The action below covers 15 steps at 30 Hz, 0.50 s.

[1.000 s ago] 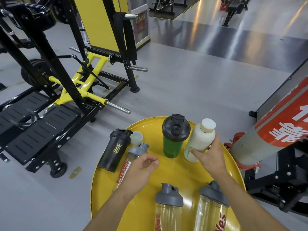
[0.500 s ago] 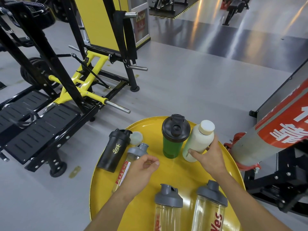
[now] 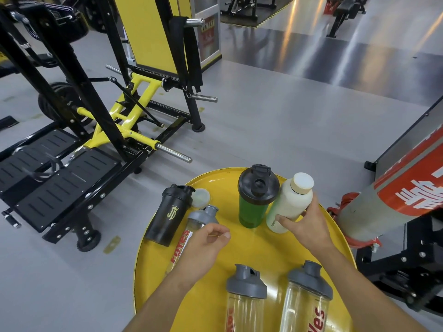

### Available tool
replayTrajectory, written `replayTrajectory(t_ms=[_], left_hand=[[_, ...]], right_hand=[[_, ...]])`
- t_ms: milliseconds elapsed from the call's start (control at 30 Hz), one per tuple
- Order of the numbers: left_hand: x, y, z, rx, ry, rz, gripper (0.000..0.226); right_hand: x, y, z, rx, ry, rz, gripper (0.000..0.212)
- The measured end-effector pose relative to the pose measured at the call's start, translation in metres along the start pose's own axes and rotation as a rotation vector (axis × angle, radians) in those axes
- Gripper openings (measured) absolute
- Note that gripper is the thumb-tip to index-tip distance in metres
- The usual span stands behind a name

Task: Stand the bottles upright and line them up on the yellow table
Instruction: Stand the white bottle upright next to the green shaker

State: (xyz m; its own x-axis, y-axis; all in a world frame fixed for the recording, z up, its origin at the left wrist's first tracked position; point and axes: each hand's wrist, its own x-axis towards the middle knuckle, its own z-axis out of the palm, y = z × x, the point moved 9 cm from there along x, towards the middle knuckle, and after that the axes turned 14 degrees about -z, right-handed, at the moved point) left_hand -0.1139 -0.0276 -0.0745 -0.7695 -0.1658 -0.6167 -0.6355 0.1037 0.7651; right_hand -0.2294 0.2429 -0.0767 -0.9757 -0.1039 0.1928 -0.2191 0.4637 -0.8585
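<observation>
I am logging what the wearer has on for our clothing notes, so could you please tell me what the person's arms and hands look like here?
Both forearms are bare as far as the frame shows; no sleeve reaches into view. The left hand and the right hand wear no gloves, and no watch, ring or wristband is visible. Nails look short and unpainted. The upper arms are out of frame.

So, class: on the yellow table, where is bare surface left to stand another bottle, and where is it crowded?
The clearest bare patch on the yellow table is its middle, bordered by the green shaker, the left hand, the right hand and the two near clear shakers. It is crowded at the left edge, where the black shaker and a clear bottle lie close.
</observation>
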Motion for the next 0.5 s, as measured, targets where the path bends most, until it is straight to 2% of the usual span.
replayTrajectory(t_ms=[200,367,500], left_hand=[[-0.002,0.001,0.003,0.009,-0.007,-0.002,0.01],[0.0,0.0,0.004,0.001,-0.022,0.006,0.01],[0.002,0.002,0.004,-0.022,-0.032,0.021,0.008]], right_hand=[[-0.003,0.004,0.001,0.012,0.001,0.02,0.093],[-0.013,0.016,0.005,-0.039,-0.083,0.095,0.098],[-0.023,0.029,-0.003,-0.196,-0.187,0.208,0.087]])
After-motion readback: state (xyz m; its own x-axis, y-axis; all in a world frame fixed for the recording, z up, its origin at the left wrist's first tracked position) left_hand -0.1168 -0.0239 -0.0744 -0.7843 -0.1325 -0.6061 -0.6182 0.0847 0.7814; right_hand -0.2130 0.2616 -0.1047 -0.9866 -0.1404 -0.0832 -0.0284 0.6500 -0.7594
